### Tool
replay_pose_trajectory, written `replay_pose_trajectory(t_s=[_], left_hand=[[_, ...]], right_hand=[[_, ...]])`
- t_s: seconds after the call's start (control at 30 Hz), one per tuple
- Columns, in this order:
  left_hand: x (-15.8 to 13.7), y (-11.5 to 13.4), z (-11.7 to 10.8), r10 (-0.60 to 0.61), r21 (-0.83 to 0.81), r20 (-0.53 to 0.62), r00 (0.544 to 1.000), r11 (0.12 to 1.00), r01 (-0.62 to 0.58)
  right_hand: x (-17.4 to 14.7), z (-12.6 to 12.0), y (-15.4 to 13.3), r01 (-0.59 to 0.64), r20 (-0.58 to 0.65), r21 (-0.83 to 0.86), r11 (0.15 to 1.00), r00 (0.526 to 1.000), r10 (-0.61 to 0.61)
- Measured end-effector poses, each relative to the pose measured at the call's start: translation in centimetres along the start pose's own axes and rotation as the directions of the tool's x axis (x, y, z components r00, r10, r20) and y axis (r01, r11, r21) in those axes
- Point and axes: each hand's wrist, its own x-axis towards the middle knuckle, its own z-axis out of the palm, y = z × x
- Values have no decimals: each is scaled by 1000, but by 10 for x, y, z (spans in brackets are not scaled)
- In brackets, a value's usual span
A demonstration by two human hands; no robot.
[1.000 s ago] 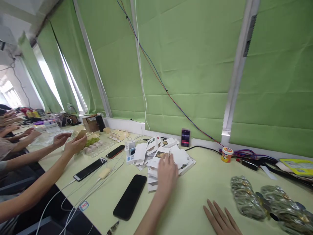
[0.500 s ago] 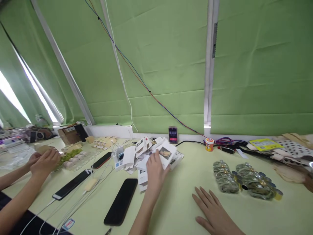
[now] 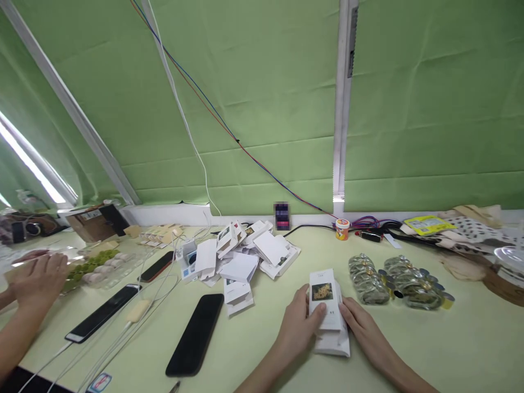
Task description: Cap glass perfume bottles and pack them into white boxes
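A small white box [image 3: 331, 321] with a picture of a yellowish plant on its front is between my two hands, just above the table. My left hand [image 3: 298, 323] grips its left side, thumb across the front. On the right edge my right hand [image 3: 362, 323] has its fingers pressed, also holding it. The box looks flattened, with a flap or second panel showing at the bottom. To the left lies a loose pile of similar white boxes [image 3: 239, 267]. Right of my hands, glass bottles [image 3: 368, 281] with metallic caps lie in two rows.
A black phone [image 3: 195, 334] lies left of my arms, with white cables [image 3: 118, 341] and another phone [image 3: 104, 312] beyond it. An orange-white tub [image 3: 342, 229] stands near the wall. At far left, another person's hands [image 3: 39, 278] work beside a clear egg-type tray [image 3: 108, 267].
My left hand has brought a white box from the pile toward me and to the right. My right hand has left the tabletop and taken hold of it. The view has shifted right.
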Motion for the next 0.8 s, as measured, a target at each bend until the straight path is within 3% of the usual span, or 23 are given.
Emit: replay_pose_trajectory(t_s=[0.1, 0.23, 0.33, 0.5, 0.63, 0.8], left_hand=[[5, -7, -2, -41, -61, 41, 998, 997, 43], [11, -16, -2, -104, -108, 49, 993, 988, 109], [13, -19, 0, -120, -219, 39, 992, 968, 125], [16, -16, 5, -75, -532, 57, 996, 842, 94], [16, -12, 3, -146, -618, 54, 988, 772, 148], [15, -6, -3, -128, -681, 67, 989, 719, 140]], right_hand=[[3, -1, 10, -29, -39, -1, 1000, 999, 29], [3, -1, 19, -119, 2, 65, 991, 993, 119], [0, -1, 15, -124, 32, 129, 984, 992, 121], [-3, 1, 8, -103, 3, 130, 986, 995, 104], [-3, 0, 8, -103, 24, 215, 971, 995, 100], [-3, -2, 6, -73, 55, 291, 954, 997, 60]])
